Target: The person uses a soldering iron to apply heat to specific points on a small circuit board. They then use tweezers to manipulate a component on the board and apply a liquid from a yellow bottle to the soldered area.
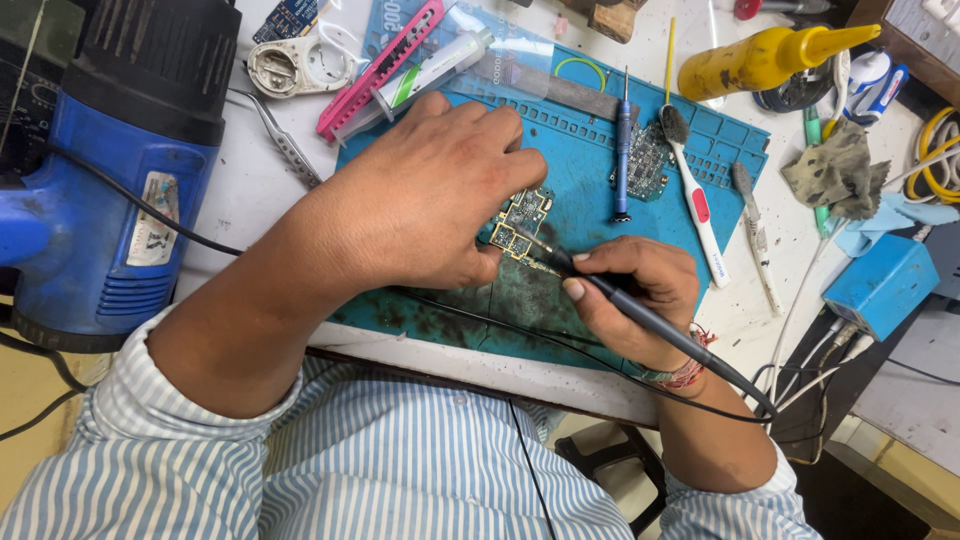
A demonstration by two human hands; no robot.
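Observation:
A small green circuit board (525, 215) lies on a teal work mat (590, 200). My left hand (430, 195) lies flat over the board's left part and presses it down. My right hand (635, 295) grips a black pen-shaped soldering iron (640, 315), whose thin tip touches the board's lower edge. The iron's black cord runs back across the mat's scorched front part.
A blue hot-air unit (110, 170) stands at left. Tweezers (285, 145), a pink cutter (380, 68), a syringe tube (425, 75), a blue screwdriver (622, 150), a second board (650, 160), two brushes, a yellow squeeze bottle (760, 55), a grey rag (835, 170) and a blue box (880, 285) lie around.

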